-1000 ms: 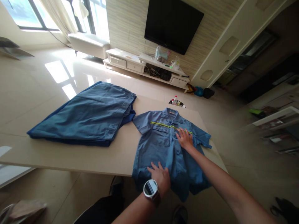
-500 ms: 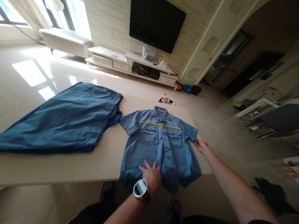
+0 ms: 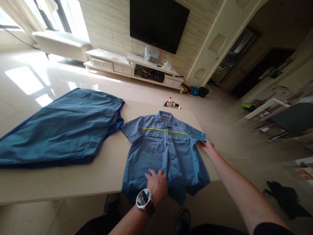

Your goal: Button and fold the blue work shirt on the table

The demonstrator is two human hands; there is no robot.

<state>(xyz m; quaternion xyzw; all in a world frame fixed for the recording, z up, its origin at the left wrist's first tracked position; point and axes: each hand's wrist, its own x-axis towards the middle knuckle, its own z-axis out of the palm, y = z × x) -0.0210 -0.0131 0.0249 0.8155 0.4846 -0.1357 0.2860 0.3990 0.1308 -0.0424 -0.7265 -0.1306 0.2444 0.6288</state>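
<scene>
A blue short-sleeved work shirt (image 3: 166,153) with a yellow-green stripe across the chest lies face up on the beige table (image 3: 105,173), its hem hanging over the near edge. My left hand (image 3: 156,184), with a watch on the wrist, presses flat on the lower front of the shirt. My right hand (image 3: 207,146) pinches the end of the shirt's right-side sleeve near the table's right edge.
A pile of darker blue garments (image 3: 61,127) covers the table's left half. Beyond the table are a white TV stand (image 3: 132,67), a wall-mounted TV (image 3: 158,23), small bottles on the floor (image 3: 171,104) and a dark item (image 3: 286,197) at lower right.
My right hand left the shirt's chest, went out to the right sleeve and now grips its end. My left hand stayed on the lower front. The view swung slightly right.
</scene>
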